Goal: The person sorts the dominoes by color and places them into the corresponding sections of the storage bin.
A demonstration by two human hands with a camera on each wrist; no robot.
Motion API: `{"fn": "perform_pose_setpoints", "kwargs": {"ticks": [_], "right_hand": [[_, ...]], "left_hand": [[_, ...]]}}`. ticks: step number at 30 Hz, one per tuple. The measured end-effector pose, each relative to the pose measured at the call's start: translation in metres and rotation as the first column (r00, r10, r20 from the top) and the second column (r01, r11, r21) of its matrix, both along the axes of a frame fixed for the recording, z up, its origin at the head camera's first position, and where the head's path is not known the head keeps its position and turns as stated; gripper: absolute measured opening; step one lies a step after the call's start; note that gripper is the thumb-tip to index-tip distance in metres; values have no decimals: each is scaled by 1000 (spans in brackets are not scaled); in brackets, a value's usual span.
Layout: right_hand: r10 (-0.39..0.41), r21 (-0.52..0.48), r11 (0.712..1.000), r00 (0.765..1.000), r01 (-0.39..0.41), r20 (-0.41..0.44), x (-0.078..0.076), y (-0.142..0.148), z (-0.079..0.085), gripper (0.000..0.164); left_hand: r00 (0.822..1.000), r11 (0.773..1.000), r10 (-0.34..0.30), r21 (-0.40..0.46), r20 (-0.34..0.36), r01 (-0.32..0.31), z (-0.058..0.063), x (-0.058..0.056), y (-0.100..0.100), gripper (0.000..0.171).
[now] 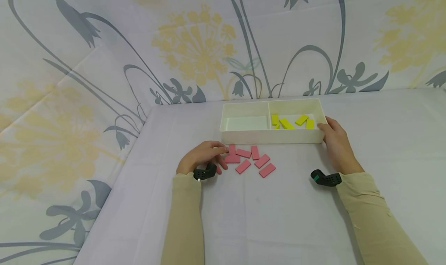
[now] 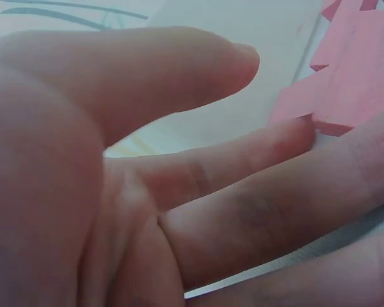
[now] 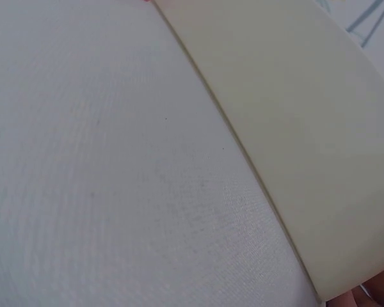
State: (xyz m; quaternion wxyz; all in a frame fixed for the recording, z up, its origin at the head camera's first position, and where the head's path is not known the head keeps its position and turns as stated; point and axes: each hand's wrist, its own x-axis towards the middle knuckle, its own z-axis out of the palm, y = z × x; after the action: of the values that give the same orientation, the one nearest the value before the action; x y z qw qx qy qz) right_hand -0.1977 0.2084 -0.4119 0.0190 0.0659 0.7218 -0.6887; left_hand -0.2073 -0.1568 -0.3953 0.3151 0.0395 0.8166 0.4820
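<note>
My left hand [image 1: 202, 156] is at the left edge of a loose group of pink rectangular blocks [image 1: 262, 161]. In the left wrist view its thumb stands apart from the extended fingers [image 2: 256, 217], and one fingertip is right at a pink block [image 2: 358, 70]. A white two-compartment box [image 1: 271, 137] stands behind the blocks. Several yellow blocks [image 1: 286, 123] lie in its right compartment; the left one holds none. My right hand [image 1: 338, 147] grips the box's right end, thumb at the front rim. The right wrist view shows mostly the box's front wall [image 3: 288, 128], with fingers [image 3: 381, 288] at its corner.
A white cloth [image 1: 278, 218] covers the table. Behind and to the left hangs a floral-patterned curtain [image 1: 195, 44]. Black wrist devices [image 1: 204, 172] are strapped over both sleeves.
</note>
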Motion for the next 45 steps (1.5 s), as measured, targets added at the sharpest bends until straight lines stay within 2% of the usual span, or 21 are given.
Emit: {"fn": "perform_pose_setpoints", "kwargs": {"ticks": [11, 18, 26, 30, 35, 40, 45], "right_hand": [[-15, -32, 999, 1000, 15, -7, 0, -2, 1, 59], [-22, -23, 1000, 1000, 22, -5, 1, -2, 1, 60], [-18, -12, 1000, 1000, 18, 0, -1, -2, -1, 59], [-21, -9, 1000, 1000, 21, 3, -1, -3, -1, 59], [-24, 7, 1000, 1000, 24, -1, 0, -3, 1, 60], [-22, -27, 999, 1000, 22, 1, -1, -3, 1, 61], [-32, 1, 1000, 1000, 32, -1, 0, -2, 2, 60]], "left_hand": [[1000, 999, -15, -51, 6, 16, -3, -2, 4, 35], [997, 996, -78, -33, -13, 78, 0, -1, 3, 23], [989, 987, -146, -66, -38, 144, 1, 0, 7, 19], [982, 980, -168, -123, -91, 156, 2, -1, 7, 18], [961, 969, -204, -176, -188, 172, 3, -4, 9, 18], [962, 979, -185, -118, -200, 164, 5, -5, 9, 18], [972, 988, -151, -50, -180, 144, 8, -5, 9, 19]]}}
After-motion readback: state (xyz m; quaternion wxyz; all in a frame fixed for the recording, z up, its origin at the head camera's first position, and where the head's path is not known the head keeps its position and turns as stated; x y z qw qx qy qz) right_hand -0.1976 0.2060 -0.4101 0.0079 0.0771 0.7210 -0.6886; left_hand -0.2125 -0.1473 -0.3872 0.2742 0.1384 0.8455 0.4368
